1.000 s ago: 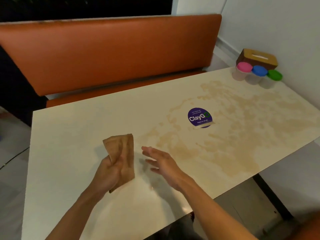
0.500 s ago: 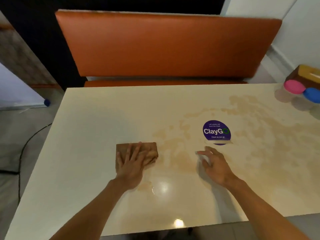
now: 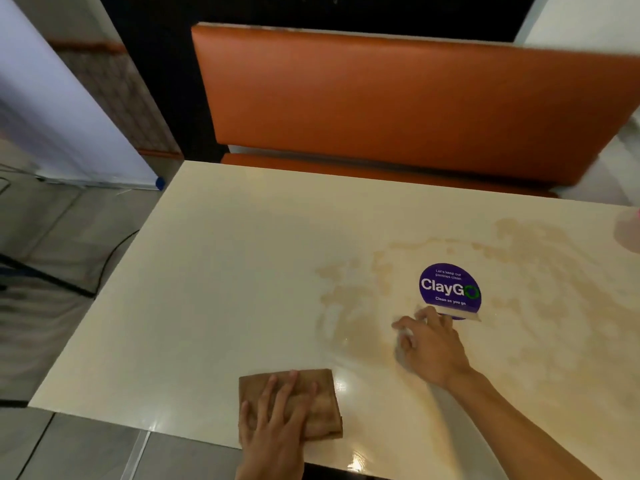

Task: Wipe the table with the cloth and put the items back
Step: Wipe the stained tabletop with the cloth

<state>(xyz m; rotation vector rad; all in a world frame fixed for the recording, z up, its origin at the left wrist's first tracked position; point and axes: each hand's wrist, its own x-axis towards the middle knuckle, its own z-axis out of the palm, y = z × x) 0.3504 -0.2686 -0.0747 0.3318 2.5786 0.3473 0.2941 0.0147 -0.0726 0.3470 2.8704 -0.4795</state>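
We press our left hand (image 3: pixel 273 424) flat on the folded brown cloth (image 3: pixel 325 400), fingers straight and spread, gripping nothing. The cloth lies at the near edge of the table (image 3: pixel 225 271), left of the middle. Our right hand (image 3: pixel 431 344) rests on the tabletop with loosely spread fingers and holds nothing, its fingertips just beside the purple sticker (image 3: pixel 450 287).

We judge the wiping barely begun. The left half of the top looks clean, but a broad brownish stain (image 3: pixel 540 271) spreads from the middle to the right, and the cloth is not on it. Putting the items back is all left to do.

At the right edge a blurred pale container (image 3: pixel 628 233) stands by the stained part and would need wiping around. An orange bench (image 3: pixel 415 105) runs behind the table. A white panel (image 3: pixel 52 109) and a cable (image 3: pixel 114 251) are off to the left.
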